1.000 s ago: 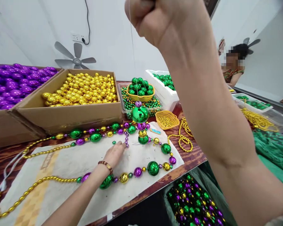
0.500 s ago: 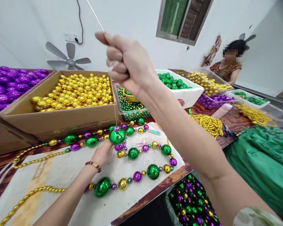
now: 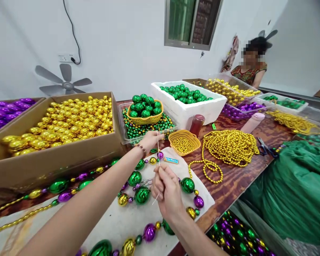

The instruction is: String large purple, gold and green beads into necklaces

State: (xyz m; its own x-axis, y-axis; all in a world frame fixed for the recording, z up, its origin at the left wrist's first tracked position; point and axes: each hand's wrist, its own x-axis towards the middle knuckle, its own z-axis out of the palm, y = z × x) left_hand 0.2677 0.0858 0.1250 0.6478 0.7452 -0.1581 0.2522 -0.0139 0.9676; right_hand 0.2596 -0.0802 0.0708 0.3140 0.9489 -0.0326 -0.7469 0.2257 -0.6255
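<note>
A thin white string runs upright between my hands. My right hand is closed on it, with a string end sticking out below the fingers. My left hand, a beaded bracelet on its wrist, reaches to the string's upper part near the green and gold bead tub; its fingertips are blurred. Beside my right hand, a green bead lies with smaller purple and gold beads on the white cloth. The strung beads curve around to the right and front, where a purple bead lies.
A carton of gold beads stands left. Behind are a yellow basket of green beads and a white foam box. Gold bead strands, scissors and a green sack are right. A person sits beyond.
My right hand has come down from high up to the cloth. My left hand has left the green bead and moved up and right to the string. The view has shifted right.
</note>
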